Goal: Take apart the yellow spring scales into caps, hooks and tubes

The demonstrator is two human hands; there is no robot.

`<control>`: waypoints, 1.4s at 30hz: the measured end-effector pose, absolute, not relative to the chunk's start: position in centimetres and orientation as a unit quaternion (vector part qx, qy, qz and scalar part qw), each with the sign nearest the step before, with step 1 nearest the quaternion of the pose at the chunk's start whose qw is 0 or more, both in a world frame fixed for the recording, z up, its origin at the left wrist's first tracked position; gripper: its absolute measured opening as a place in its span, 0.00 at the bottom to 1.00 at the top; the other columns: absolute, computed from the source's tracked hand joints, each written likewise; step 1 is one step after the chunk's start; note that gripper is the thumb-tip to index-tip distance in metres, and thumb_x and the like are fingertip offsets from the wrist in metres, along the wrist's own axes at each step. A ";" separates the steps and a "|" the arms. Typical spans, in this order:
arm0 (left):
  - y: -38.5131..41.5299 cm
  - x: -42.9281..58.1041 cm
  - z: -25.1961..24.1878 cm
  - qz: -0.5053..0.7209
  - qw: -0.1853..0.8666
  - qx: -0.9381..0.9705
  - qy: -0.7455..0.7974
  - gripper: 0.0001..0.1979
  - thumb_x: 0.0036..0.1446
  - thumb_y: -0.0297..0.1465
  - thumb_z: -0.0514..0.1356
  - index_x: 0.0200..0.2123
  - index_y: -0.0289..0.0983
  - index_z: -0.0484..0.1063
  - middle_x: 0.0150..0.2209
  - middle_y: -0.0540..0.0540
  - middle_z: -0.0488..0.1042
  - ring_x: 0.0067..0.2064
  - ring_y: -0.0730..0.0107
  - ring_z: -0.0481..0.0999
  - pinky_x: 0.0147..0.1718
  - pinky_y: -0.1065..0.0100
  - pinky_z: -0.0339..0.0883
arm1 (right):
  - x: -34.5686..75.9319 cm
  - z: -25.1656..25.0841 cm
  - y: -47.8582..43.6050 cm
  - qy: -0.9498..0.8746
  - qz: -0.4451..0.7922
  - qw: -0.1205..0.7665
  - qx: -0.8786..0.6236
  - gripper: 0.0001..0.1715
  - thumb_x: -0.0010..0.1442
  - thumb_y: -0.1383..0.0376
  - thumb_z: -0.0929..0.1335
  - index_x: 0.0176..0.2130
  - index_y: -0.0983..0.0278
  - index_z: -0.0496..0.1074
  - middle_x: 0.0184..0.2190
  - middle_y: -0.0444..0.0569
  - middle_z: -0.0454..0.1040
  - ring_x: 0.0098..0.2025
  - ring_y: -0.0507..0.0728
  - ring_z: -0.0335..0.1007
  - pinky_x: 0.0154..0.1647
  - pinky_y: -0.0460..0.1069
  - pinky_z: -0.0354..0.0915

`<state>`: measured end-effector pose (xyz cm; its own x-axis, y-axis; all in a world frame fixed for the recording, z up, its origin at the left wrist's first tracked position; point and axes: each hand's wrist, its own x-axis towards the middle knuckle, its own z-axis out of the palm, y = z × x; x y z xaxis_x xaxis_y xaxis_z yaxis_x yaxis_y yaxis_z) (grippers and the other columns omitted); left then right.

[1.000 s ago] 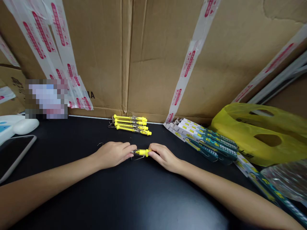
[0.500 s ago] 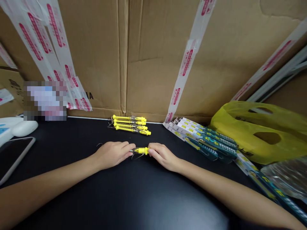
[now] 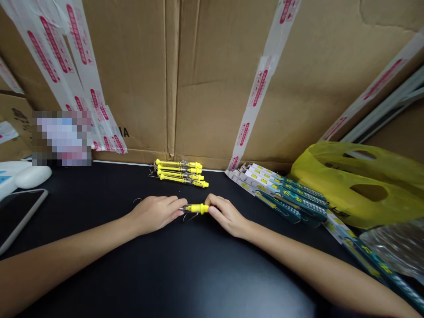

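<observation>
While gripping a yellow-ended tube (image 3: 196,208) in left hand (image 3: 159,213), pinches its tip with right hand (image 3: 226,215); has table edge (image 3: 139,164) at twelve o'clock, broad black tabletop (image 3: 185,269) at six.

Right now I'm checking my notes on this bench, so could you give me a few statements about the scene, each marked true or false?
1. The left hand grips a yellow hooked piece. True.
2. The right hand is resting on the yellow bag. False: the right hand is at the piece's yellow tip.
3. Several similar yellow pieces lie beyond the hands. True.
4. The bag lies to the left of the hands. False: the yellow bag lies to their right.
5. Printed packages lie between the right hand and the bag. True.
</observation>
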<state>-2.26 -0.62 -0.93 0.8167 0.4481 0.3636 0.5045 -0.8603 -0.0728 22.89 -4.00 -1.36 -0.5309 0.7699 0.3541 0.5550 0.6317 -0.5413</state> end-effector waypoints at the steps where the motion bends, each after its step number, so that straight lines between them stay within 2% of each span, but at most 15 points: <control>1: -0.6 -2.2 -0.9 -0.171 0.086 -0.950 -0.248 0.14 0.67 0.36 0.44 0.47 0.40 0.65 0.34 0.51 0.72 0.34 0.73 0.75 0.28 0.75 0.64 | 22.9 -1.3 -3.9 -0.859 0.176 0.281 -0.389 0.18 0.67 0.57 0.55 0.29 0.62 0.60 0.25 0.43 0.63 0.28 0.52 0.59 0.34 0.48 0.56; 4: -0.7 -2.2 -0.8 -0.167 0.084 -0.951 -0.244 0.14 0.67 0.36 0.44 0.47 0.40 0.65 0.33 0.51 0.72 0.34 0.74 0.75 0.28 0.75 0.64 | 22.9 -1.3 -3.7 -0.864 0.181 0.273 -0.382 0.21 0.68 0.58 0.54 0.26 0.63 0.61 0.24 0.44 0.63 0.28 0.52 0.59 0.34 0.48 0.56; 10: -0.6 -2.4 -1.0 -0.156 0.072 -0.947 -0.272 0.14 0.67 0.37 0.44 0.48 0.41 0.64 0.35 0.52 0.73 0.35 0.72 0.76 0.27 0.74 0.64 | 22.9 -1.5 -4.0 -0.833 0.226 0.316 -0.393 0.11 0.64 0.58 0.62 0.33 0.63 0.63 0.28 0.44 0.65 0.28 0.50 0.60 0.30 0.46 0.58; 15: -0.5 -2.3 -1.1 -0.164 0.071 -0.944 -0.276 0.14 0.66 0.37 0.44 0.49 0.41 0.64 0.35 0.52 0.73 0.35 0.73 0.76 0.27 0.75 0.64 | 22.8 -1.3 -4.2 -0.826 0.247 0.324 -0.389 0.10 0.64 0.58 0.61 0.37 0.62 0.61 0.29 0.43 0.66 0.29 0.50 0.61 0.31 0.46 0.59; 20: -0.5 -2.3 -1.0 -0.165 0.076 -0.947 -0.264 0.14 0.67 0.37 0.44 0.48 0.41 0.65 0.34 0.51 0.73 0.35 0.73 0.76 0.28 0.75 0.65 | 22.7 -1.0 -3.9 -0.838 0.210 0.300 -0.405 0.16 0.67 0.59 0.56 0.30 0.62 0.59 0.26 0.42 0.62 0.29 0.51 0.59 0.32 0.46 0.57; 24: -0.6 -2.3 -0.9 -0.168 0.078 -0.947 -0.263 0.14 0.66 0.37 0.44 0.48 0.40 0.65 0.34 0.51 0.73 0.35 0.73 0.76 0.29 0.75 0.65 | 22.7 -1.0 -3.8 -0.847 0.203 0.291 -0.397 0.17 0.67 0.60 0.57 0.28 0.63 0.60 0.25 0.43 0.63 0.29 0.51 0.59 0.33 0.47 0.57; 29: -0.5 -2.3 -1.0 -0.161 0.072 -0.946 -0.272 0.14 0.67 0.37 0.44 0.49 0.41 0.64 0.35 0.51 0.73 0.35 0.72 0.76 0.28 0.74 0.65 | 22.8 -1.5 -4.0 -0.830 0.238 0.314 -0.395 0.09 0.64 0.60 0.61 0.35 0.63 0.61 0.29 0.44 0.65 0.29 0.51 0.60 0.31 0.46 0.59; 32: -0.5 -2.4 -1.1 -0.156 0.070 -0.946 -0.277 0.14 0.67 0.37 0.43 0.49 0.41 0.63 0.36 0.51 0.73 0.35 0.72 0.76 0.28 0.74 0.64 | 22.8 -1.6 -4.1 -0.825 0.245 0.328 -0.391 0.07 0.63 0.60 0.62 0.38 0.62 0.60 0.30 0.44 0.65 0.29 0.51 0.60 0.31 0.46 0.60; 37: -0.5 -2.2 -1.1 -0.158 0.079 -0.946 -0.272 0.15 0.67 0.37 0.43 0.48 0.41 0.63 0.35 0.51 0.73 0.35 0.72 0.76 0.27 0.75 0.63 | 22.7 -1.2 -4.2 -0.825 0.231 0.324 -0.401 0.08 0.65 0.59 0.60 0.38 0.62 0.59 0.30 0.44 0.65 0.30 0.51 0.60 0.33 0.47 0.59; 42: -0.5 -2.2 -1.1 -0.157 0.082 -0.948 -0.265 0.15 0.67 0.38 0.43 0.49 0.41 0.63 0.35 0.52 0.73 0.36 0.72 0.76 0.29 0.73 0.64 | 22.7 -1.1 -3.8 -0.854 0.174 0.272 -0.409 0.19 0.68 0.60 0.54 0.28 0.63 0.61 0.25 0.43 0.64 0.30 0.52 0.59 0.36 0.49 0.56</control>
